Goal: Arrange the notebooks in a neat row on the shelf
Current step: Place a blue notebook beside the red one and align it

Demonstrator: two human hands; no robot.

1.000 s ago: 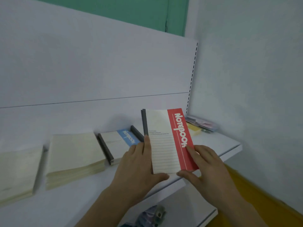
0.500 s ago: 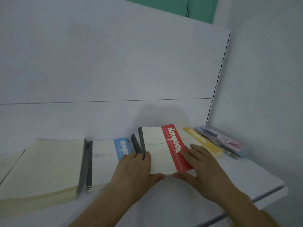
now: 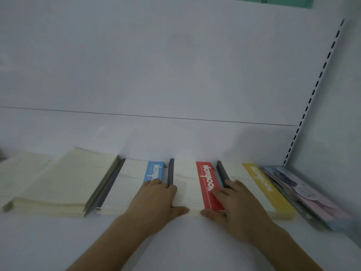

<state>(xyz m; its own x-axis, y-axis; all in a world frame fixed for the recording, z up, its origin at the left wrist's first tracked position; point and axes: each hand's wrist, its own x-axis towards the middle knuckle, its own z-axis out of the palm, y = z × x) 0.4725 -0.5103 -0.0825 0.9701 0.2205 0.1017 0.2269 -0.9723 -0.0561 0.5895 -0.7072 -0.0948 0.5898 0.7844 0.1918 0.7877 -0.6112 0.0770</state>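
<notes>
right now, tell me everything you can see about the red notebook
The red notebook lies flat on the white shelf, between the blue notebook and the yellow notebook. Its cover looks like paper: cream with faint ruled lines, a red band with white lettering on the right, a dark grey spine on the left. The left hand rests at its spine edge, thumb at the near edge; the right hand lies on the red band.

Both hands low and forward, palms down, thumbs turned toward each other.
The left hand (image 3: 156,200) lies flat with fingers extended and close together, thumb stretched rightward. The right hand (image 3: 234,204) mirrors it, fingers straight and slightly spread, thumb pointing left. Both bare forearms run back toward the bottom edge.
</notes>
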